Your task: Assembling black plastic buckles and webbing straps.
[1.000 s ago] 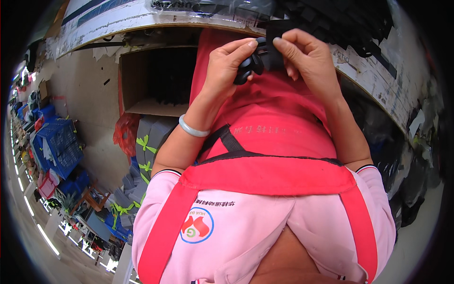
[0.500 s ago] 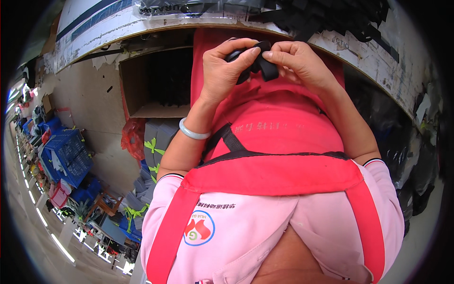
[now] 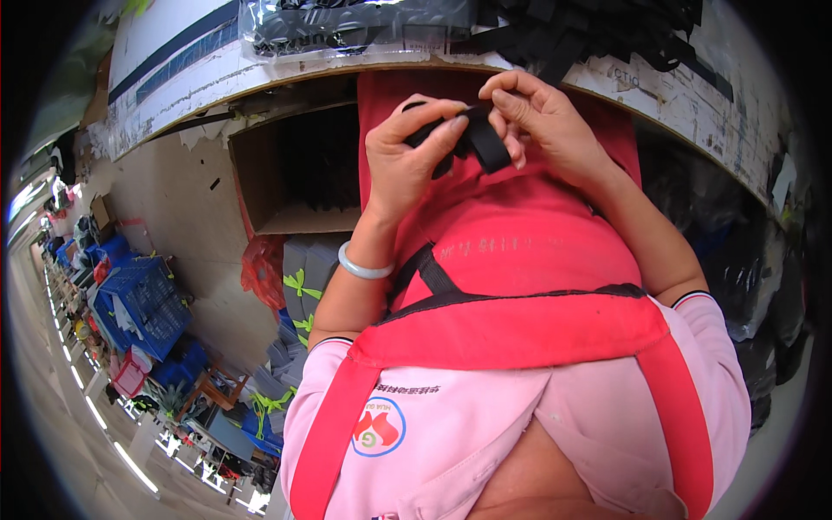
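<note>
Head view: 2 hands, left hand [image 3: 407,160] and right hand [image 3: 542,121], each grip pinching 1 black strap [image 3: 481,143].

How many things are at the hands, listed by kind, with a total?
Hands: 2, left hand and right hand
Black strap piece pinched between them: 1
Pale bangle on the left wrist: 1
Total: 4

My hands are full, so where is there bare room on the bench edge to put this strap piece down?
Bare white bench edge left of the clear plastic bag. Crowded above the right hand: heaped black straps. Left hand pinches the black strap piece.
</note>
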A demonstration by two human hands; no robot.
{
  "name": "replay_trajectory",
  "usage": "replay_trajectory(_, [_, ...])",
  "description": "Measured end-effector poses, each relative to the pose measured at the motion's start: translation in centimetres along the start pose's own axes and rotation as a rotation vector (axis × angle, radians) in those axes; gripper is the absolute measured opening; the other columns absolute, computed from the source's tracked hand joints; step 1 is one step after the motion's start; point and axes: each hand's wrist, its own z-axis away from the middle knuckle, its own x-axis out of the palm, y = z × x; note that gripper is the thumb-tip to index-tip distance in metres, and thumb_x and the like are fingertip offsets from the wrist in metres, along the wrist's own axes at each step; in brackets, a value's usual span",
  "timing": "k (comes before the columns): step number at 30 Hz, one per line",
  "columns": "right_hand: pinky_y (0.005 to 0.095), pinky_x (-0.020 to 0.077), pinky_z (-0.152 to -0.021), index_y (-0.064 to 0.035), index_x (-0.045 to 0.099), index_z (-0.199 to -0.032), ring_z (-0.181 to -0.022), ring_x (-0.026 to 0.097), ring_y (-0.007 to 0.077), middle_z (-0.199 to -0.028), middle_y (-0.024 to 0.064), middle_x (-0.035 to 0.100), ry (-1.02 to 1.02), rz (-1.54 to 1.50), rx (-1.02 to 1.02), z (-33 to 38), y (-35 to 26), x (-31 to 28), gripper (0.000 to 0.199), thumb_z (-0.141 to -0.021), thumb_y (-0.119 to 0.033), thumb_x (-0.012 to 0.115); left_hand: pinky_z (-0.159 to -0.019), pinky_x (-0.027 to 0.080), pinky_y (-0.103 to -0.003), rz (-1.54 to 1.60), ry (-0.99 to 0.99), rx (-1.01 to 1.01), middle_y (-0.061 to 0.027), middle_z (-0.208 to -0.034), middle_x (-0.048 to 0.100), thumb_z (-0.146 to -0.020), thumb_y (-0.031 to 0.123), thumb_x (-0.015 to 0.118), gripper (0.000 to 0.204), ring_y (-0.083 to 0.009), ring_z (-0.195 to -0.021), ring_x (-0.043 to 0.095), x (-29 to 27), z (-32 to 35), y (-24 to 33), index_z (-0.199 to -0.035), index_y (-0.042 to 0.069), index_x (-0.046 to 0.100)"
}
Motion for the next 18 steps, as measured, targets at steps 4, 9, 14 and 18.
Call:
replay_trajectory(4, [0.0156, 0.0461, -0.047, -0.0026, 0.064, -0.093, -0.055, 0.058, 0.0053, -0.069, 0.0006, 0.059, -0.153, 0.104, 0.159, 0.9, -2.2, -0.3, 0.021, -0.093, -0.024, 0.063, -0.06, 0.047, -0.022, -0.086, -0.064, 0.267, -0.0059, -0.085, 0.063, -0.077, -0.005, 0.072, 0.019, -0.0121, -0.073, 0.061, 0.1, 0.5, 1.0, -0.095, 0.0, 0.071])
replay_trajectory(9, [0.0194, 0.0447, -0.054, -0.0018, 0.063, -0.092, -0.058, 0.052, 0.004, -0.069, -0.0017, 0.057, -0.242, 0.356, 0.085, 1.4, -3.4, 0.1, 0.018, -0.094, -0.019, 0.061, -0.058, 0.047, -0.023, -0.098, -0.163, 0.225, -0.0065, -0.085, 0.061, -0.075, -0.005, 0.073, 0.02, -0.0122, -0.071, 0.061, 0.4, 1.7, 3.0, -0.094, 0.002, 0.072])
replay_trajectory(14, [0.0198, 0.0442, -0.059, -0.0026, 0.058, -0.09, -0.065, 0.052, 0.0046, -0.075, -0.0009, 0.056, -0.257, 0.376, -0.009, 2.2, -3.1, 0.8, 0.019, -0.097, -0.021, 0.057, -0.059, 0.046, -0.024, -0.141, -0.194, 0.242, -0.0061, -0.085, 0.06, -0.073, -0.004, 0.075, 0.024, -0.0133, -0.071, 0.06, 0.0, 2.4, 4.0, -0.095, 0.005, 0.074])
replay_trajectory(18, [0.0212, 0.0458, -0.068, -0.0011, 0.057, -0.092, -0.075, 0.053, 0.0063, -0.08, 0.0006, 0.056, -0.209, 0.472, -0.24, 2.0, -2.1, 1.1, 0.02, -0.097, -0.02, 0.056, -0.059, 0.045, -0.024, -0.135, -0.195, 0.223, -0.0064, -0.086, 0.06, -0.072, -0.005, 0.075, 0.025, -0.0135, -0.072, 0.06, 0.1, 2.6, 4.2, -0.094, 0.006, 0.074])
